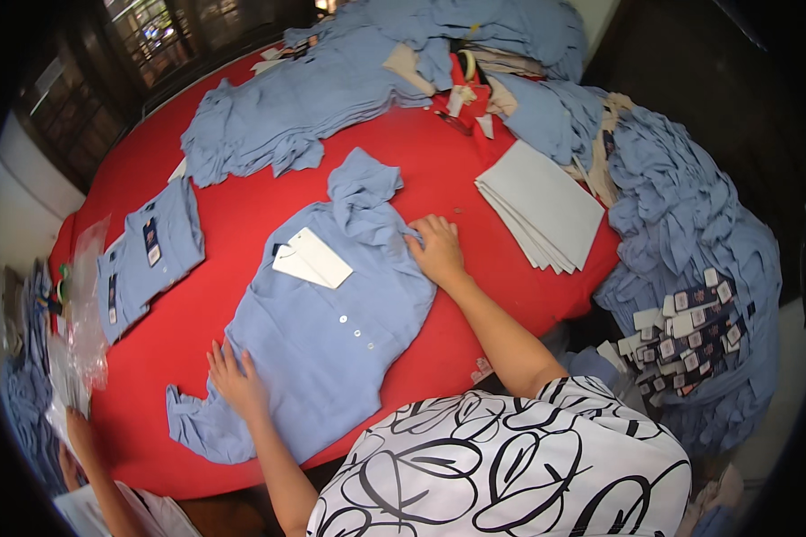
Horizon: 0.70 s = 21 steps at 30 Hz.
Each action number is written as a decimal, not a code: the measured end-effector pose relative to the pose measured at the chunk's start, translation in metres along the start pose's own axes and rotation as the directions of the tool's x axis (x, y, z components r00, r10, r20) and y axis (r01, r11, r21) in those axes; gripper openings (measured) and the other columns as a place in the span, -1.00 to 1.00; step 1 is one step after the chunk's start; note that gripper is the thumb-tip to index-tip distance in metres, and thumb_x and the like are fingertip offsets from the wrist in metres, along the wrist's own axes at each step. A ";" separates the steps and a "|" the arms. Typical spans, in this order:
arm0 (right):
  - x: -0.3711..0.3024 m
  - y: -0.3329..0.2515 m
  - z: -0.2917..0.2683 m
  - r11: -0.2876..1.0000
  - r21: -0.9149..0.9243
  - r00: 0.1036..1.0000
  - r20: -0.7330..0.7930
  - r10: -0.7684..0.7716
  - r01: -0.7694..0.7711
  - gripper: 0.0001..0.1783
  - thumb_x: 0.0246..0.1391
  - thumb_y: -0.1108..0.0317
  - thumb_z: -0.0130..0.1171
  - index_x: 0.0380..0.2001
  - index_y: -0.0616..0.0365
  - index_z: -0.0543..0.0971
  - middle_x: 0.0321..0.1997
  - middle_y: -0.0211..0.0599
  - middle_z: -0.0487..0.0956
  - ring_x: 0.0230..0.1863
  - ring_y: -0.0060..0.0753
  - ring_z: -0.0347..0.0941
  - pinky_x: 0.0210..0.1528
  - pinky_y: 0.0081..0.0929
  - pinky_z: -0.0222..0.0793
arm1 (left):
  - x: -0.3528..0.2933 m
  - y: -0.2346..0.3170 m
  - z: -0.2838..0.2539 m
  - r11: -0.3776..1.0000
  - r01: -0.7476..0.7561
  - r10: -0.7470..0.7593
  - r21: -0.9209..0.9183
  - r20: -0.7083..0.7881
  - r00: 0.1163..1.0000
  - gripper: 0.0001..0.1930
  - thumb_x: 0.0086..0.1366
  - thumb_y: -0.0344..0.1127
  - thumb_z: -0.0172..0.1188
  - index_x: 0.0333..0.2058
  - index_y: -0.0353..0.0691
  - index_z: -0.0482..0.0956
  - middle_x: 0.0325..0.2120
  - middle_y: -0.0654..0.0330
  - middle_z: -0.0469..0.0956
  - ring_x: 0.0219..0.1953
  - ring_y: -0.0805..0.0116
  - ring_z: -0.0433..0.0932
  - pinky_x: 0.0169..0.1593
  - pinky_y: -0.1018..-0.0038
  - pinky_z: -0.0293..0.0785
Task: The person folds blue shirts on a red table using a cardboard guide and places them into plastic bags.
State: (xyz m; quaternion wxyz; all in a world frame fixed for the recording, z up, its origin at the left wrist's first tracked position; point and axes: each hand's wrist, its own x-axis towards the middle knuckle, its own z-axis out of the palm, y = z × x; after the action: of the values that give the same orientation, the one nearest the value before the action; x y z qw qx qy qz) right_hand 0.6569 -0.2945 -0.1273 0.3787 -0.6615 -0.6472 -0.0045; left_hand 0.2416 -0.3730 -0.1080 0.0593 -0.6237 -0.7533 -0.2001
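Observation:
A light blue button-placket shirt (322, 331) lies spread on the red-covered table (475, 331), its sleeves out to either side. White paper tags (314, 258) rest at its collar. My left hand (237, 383) lies on the shirt beside the lower-left sleeve, fingers stretched and apart. At the opposite side, my right hand (439, 251) pinches the shirt's edge near the upper sleeve between thumb and fingers. Part of the fabric there is hidden by the fingers.
White rectangular sheets (542, 206) are fanned at the right. Folded blue shirts (166, 237) with dark labels lie at the left, near clear plastic bags (85, 313). Shirt piles (304, 107) line the back, and a tagged heap (690, 215) hangs at right. Another person's hand (79, 434) is at lower left.

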 end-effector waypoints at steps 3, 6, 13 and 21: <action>-0.001 0.003 0.001 0.999 0.043 0.999 -0.043 0.015 -0.013 -0.76 0.03 0.24 0.24 -0.25 0.10 0.55 -0.23 -0.28 0.50 -0.10 -0.17 0.39 -0.06 -0.24 0.21 | 0.001 0.001 -0.001 1.000 -0.015 0.015 0.013 -0.006 1.000 -0.53 0.40 -0.11 -0.02 0.21 -0.15 0.40 0.29 0.14 0.27 0.37 0.07 0.13 0.38 0.13 -0.03; -0.008 0.002 -0.003 0.993 0.087 0.988 -0.124 0.094 -0.084 -0.73 0.02 0.19 0.26 -0.26 0.07 0.52 -0.24 -0.27 0.48 -0.09 -0.16 0.38 -0.05 -0.19 0.21 | 0.001 -0.009 0.007 0.998 -0.055 0.055 0.024 -0.001 0.998 -0.54 0.41 -0.12 -0.02 0.21 -0.16 0.40 0.29 0.15 0.28 0.36 0.09 0.15 0.37 0.12 -0.01; -0.079 -0.029 -0.029 0.972 -0.062 0.967 -0.137 0.215 -0.225 -0.73 0.02 0.15 0.26 -0.29 0.07 0.53 -0.23 -0.27 0.45 -0.12 -0.18 0.35 -0.06 -0.21 0.20 | 0.000 -0.028 0.010 0.970 -0.241 0.242 0.013 -0.068 0.968 -0.53 0.41 -0.09 -0.02 0.22 -0.10 0.40 0.22 0.17 0.37 0.23 0.08 0.34 0.22 0.14 0.19; -0.181 -0.074 -0.061 0.945 -0.111 0.942 -0.174 0.288 -0.309 -0.79 0.05 0.22 0.22 -0.28 0.07 0.55 -0.23 -0.30 0.45 -0.10 -0.21 0.33 -0.03 -0.23 0.21 | 0.007 -0.039 0.024 0.954 -0.296 0.296 -0.055 -0.009 0.955 -0.52 0.34 -0.09 0.05 0.23 0.08 0.40 0.10 0.15 0.44 0.06 0.08 0.44 0.10 0.13 0.29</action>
State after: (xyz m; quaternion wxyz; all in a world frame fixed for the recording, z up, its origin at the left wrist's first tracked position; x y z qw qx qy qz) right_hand 0.5935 -0.4889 -0.1368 0.3781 -0.7740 -0.5060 -0.0426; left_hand 0.2067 -0.3633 -0.1368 0.0716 -0.7307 -0.6455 -0.2102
